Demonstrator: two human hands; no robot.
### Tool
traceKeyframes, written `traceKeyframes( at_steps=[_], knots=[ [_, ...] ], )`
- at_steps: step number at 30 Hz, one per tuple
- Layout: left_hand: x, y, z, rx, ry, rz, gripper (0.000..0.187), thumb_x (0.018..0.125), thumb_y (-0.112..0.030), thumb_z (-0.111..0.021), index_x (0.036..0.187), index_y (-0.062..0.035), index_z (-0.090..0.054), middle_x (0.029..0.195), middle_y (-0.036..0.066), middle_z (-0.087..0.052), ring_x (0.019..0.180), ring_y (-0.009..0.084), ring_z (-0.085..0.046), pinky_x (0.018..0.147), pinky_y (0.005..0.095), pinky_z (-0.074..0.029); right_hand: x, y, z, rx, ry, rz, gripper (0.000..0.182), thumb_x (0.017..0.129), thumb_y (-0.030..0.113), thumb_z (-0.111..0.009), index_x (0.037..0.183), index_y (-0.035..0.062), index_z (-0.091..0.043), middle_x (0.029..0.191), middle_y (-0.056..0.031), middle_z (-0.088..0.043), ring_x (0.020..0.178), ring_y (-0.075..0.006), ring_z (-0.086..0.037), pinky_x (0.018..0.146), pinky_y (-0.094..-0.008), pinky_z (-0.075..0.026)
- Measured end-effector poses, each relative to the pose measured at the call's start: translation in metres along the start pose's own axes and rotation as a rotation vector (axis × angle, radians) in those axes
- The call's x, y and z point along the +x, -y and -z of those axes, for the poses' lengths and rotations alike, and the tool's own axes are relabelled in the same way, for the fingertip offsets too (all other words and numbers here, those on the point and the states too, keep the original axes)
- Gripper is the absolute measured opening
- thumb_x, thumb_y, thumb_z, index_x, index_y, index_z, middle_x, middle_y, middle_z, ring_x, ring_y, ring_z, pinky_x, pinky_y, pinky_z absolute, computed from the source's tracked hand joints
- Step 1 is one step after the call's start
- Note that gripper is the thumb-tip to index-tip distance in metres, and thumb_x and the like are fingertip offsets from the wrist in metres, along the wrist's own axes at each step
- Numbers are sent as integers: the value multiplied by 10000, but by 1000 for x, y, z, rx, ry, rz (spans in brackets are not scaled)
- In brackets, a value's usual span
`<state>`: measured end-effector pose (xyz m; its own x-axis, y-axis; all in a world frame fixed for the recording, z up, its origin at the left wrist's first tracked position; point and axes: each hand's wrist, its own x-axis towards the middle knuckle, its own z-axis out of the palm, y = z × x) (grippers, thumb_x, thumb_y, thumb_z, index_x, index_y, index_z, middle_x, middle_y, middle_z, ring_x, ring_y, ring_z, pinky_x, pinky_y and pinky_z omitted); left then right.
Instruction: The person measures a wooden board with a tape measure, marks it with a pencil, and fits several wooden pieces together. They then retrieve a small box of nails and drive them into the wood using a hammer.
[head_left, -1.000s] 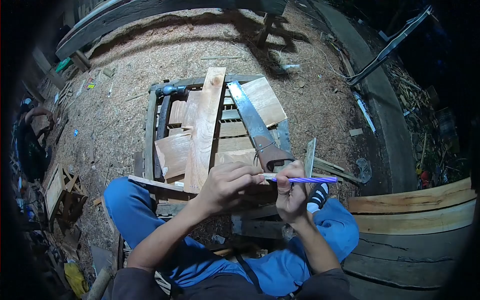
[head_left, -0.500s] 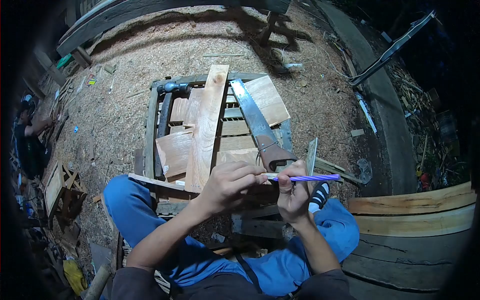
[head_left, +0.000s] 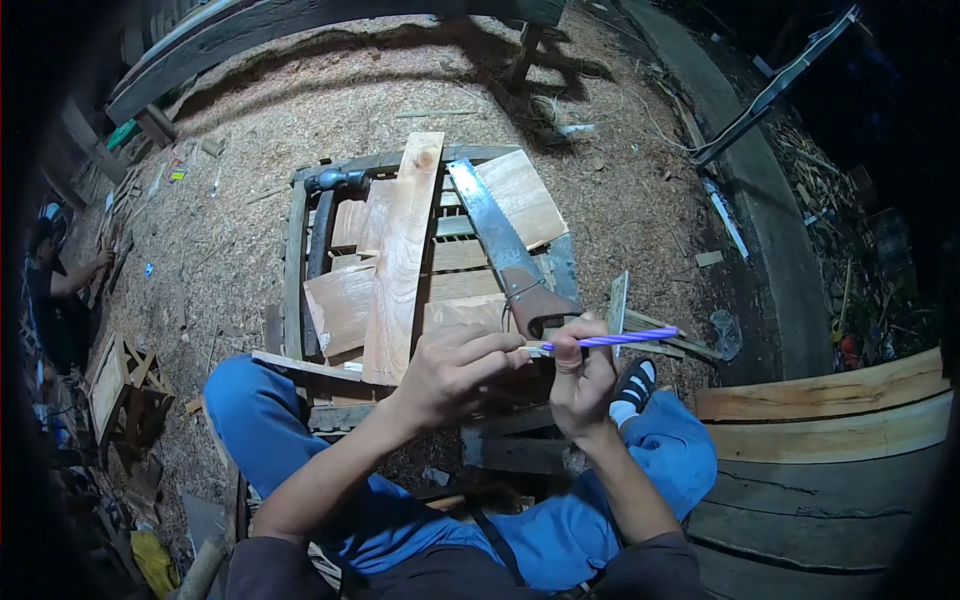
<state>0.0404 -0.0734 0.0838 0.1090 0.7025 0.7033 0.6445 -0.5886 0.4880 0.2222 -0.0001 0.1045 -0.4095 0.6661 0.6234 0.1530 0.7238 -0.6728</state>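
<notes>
A slim purple stick point(head_left: 630, 338) with pale spiral stripes lies across my right hand point(head_left: 582, 378), pinched between thumb and fingers. Its far end points right and slightly up. My left hand point(head_left: 462, 370) is closed at the stick's left end, fingertips pressed on a small pale piece point(head_left: 537, 348) there; I cannot tell whether that piece is part of the stick. Just beyond my hands, a handsaw point(head_left: 497, 230) rests on a low slatted wooden table point(head_left: 298, 250), its brown handle nearest my right hand. A long plank point(head_left: 405, 250) lies to the saw's left.
A hammer point(head_left: 338, 180) lies at the table's far left corner. Thin wood pieces point(head_left: 520, 195) are scattered on the tabletop. Boards point(head_left: 830, 400) are at my right. A person point(head_left: 60, 280) sits at far left. Wood shavings point(head_left: 240, 150) cover the ground.
The purple stick's right end has tipped upward a little. Both hands keep their grip, and the whole view has shifted slightly.
</notes>
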Motion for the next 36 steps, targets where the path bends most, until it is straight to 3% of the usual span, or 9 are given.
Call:
traceKeyframes(
  at_steps=[2,18,23,25,36],
  knots=[
    [0,0,0,10,-4,-11,463,665,-31,-774,1122,-67,-710,1107,86,-739,905,296,-721,711,403,-566,-2,0,2,79,-10,-72,213,1072,170,-596,921,20,-588,780,-127,-584,710,-327,-540,686,-444,-410],
    [3,1,0,-18,19,39,432,696,-6,-745,1123,-68,-710,1093,86,-741,916,290,-727,722,400,-576,6,2,-2,-27,-12,-37,250,1081,210,-590,909,28,-588,804,-123,-601,720,-326,-552,704,-441,-422],
    [1,-1,0,28,6,-5,439,694,-12,-756,1127,-71,-714,1074,81,-742,912,284,-726,712,392,-570,4,0,-2,42,-35,-17,249,1078,230,-593,917,40,-586,795,-115,-594,710,-323,-538,699,-442,-411],
    [0,-2,1,-1,28,28,425,672,8,-756,1089,-60,-719,1075,125,-749,941,340,-746,762,420,-602,3,1,-1,-9,-5,12,250,1079,233,-592,919,41,-586,794,-115,-594,709,-323,-536,699,-439,-412],
    [-2,0,3,-6,36,69,416,675,9,-762,1082,-56,-707,1062,120,-743,889,326,-734,730,411,-587,-6,-6,-3,1,-18,86,239,1065,233,-618,928,38,-593,789,-111,-594,699,-319,-536,674,-440,-420]
  ],
)
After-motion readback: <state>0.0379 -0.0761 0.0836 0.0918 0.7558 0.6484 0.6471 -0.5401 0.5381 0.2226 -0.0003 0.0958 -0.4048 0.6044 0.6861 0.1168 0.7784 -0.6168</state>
